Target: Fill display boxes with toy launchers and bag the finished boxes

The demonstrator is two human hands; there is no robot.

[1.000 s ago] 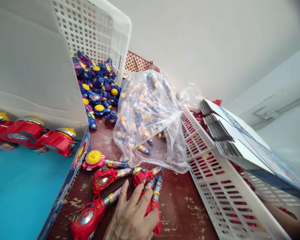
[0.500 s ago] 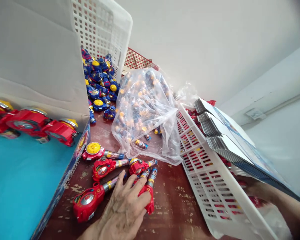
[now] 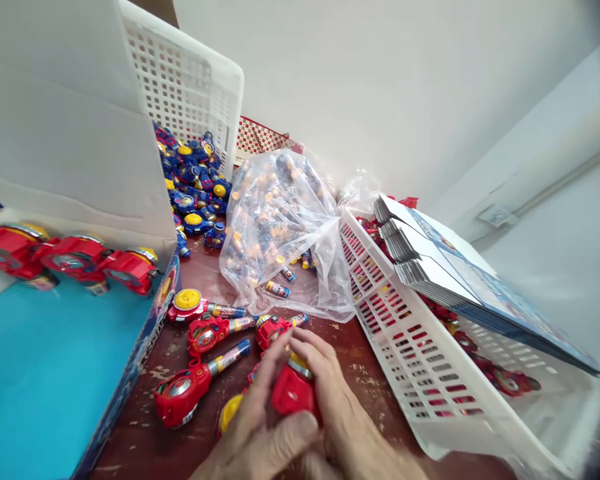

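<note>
Between my two hands, low in the middle of the view, is a red toy with a yellow top [image 3: 294,390]. My left hand [image 3: 263,427] is wrapped round its left side, the thumb across its near end. From the right, my right hand [image 3: 335,400] holds the same toy. Several red toys with tubes, one of them a red toy with a silver disc [image 3: 180,393], lie on the dark red table [image 3: 150,440] to the left of my hands. Just beyond my fingers is another red toy [image 3: 271,330]. A yellow disc [image 3: 229,412] shows beside my left hand, partly hidden.
A box [image 3: 145,353] with a blue inside and red toys stands at left. Blue toys [image 3: 195,193] spill from a white basket [image 3: 185,73]. A clear bag of small tubes [image 3: 280,227] lies behind. Folded cards [image 3: 450,267] rest on a right basket [image 3: 430,373].
My right hand has come out of the right basket to the middle, where both hands now hold a red toy. My left hand has turned inward from the toys on the table.
</note>
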